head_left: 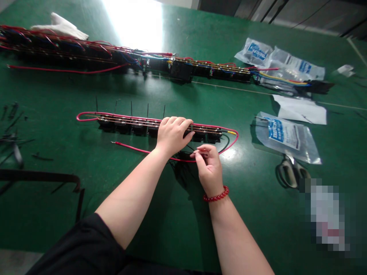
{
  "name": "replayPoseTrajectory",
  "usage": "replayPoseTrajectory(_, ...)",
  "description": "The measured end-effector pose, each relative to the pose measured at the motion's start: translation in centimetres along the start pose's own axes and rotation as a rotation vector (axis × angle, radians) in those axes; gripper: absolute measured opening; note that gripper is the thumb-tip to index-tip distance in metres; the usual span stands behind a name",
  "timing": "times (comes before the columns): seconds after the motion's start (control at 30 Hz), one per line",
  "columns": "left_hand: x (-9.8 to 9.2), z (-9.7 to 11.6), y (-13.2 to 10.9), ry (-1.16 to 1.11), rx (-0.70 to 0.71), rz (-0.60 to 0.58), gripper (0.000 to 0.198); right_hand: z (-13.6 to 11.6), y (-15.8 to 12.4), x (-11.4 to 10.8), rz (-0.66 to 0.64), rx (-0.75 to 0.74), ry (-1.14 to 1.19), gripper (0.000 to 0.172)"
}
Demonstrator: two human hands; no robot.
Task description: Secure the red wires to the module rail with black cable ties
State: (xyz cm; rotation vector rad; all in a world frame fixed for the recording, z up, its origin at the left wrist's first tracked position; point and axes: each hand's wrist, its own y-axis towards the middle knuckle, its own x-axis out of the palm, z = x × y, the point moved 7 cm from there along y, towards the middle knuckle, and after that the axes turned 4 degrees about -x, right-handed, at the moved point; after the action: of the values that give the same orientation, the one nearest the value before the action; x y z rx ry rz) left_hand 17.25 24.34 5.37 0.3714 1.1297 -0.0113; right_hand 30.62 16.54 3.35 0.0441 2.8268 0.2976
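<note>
A row of black blocks (137,124) with copper-coloured rods lies across the green table. A red wire (134,148) runs along its top, loops round both ends and comes back on the near side. Thin black cable ties (131,109) stick up along the left half. Over the middle of the row, my left hand (172,133) is curled, gripping it from above. Just below, my right hand (208,162) pinches the thin end of a black cable tie (192,153) between thumb and fingers. More dark ties lie loose, partly hidden, beneath my hands.
Behind lies a longer wired assembly (86,51), with a white cloth (61,26) beyond it. Plastic bags (289,135), a white paper (301,110) and scissors (291,172) are at right. Black scraps (14,143) and a dark strip (40,175) lie at left.
</note>
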Motion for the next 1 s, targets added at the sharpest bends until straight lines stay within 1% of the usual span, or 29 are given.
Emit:
replayPoseTrajectory(0.17,-0.06,0.02,0.0,0.006,0.006,0.007,0.028,0.15,-0.01,-0.29,0.06,0.042,0.055,0.018)
replayPoseTrajectory(0.3,-0.05,0.01,-0.01,-0.003,0.001,-0.005,0.028,0.71,-0.09,-0.39,0.077,0.092,0.044,0.013)
replayPoseTrajectory(0.37,-0.06,0.01,-0.01,0.001,0.0,-0.005,0.028,0.77,-0.06,-0.47,0.08,0.089,0.016,0.012)
replayPoseTrajectory(0.53,-0.1,0.03,-0.01,0.006,0.002,-0.001,0.028,0.27,0.16,-0.83,0.103,0.028,-0.061,0.007)
replayPoseTrajectory(1.0,-0.05,0.0,-0.04,0.008,0.003,0.005,0.028,0.81,0.21,-0.66,0.112,0.085,0.07,0.011)
